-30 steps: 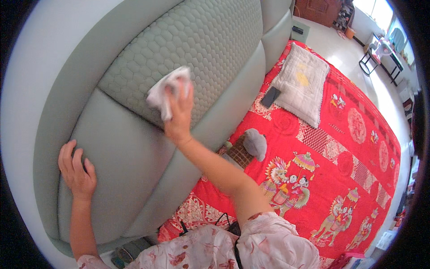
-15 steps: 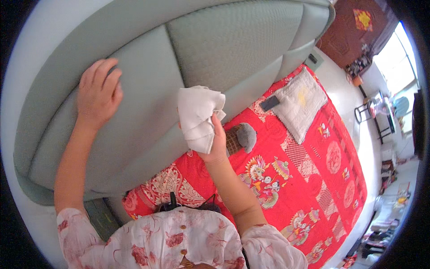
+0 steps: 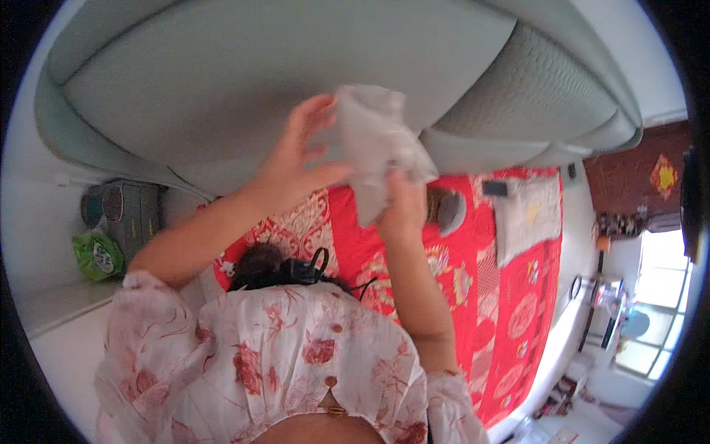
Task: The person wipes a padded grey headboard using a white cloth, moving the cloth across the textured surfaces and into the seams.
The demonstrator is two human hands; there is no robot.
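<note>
My right hand (image 3: 405, 207) grips a folded off-white cloth (image 3: 370, 129) and holds it up in front of the padded grey-green headboard (image 3: 222, 81). To the left of the cloth is my left hand (image 3: 292, 159), its fingers spread and slightly blurred. Its thumb reaches the cloth's near edge; whether it touches cannot be made out. Below both hands spreads a red patterned bed cover (image 3: 473, 311). Just right of my right hand, partly hidden by it, lies a brown and grey rounded object (image 3: 450, 213) on the bed.
A pale mat (image 3: 529, 226) with a yellow patch lies on the bed, a dark phone-like rectangle (image 3: 495, 189) at its corner. By the left wall stand a grey cabinet-like box (image 3: 137, 218) and a green plastic package (image 3: 98, 255). A bright window (image 3: 658, 296) is at far right.
My left hand has left the headboard and come right, up beside the cloth. The cloth, still in my right hand, is raised. The whole view has turned, bringing the green package into sight.
</note>
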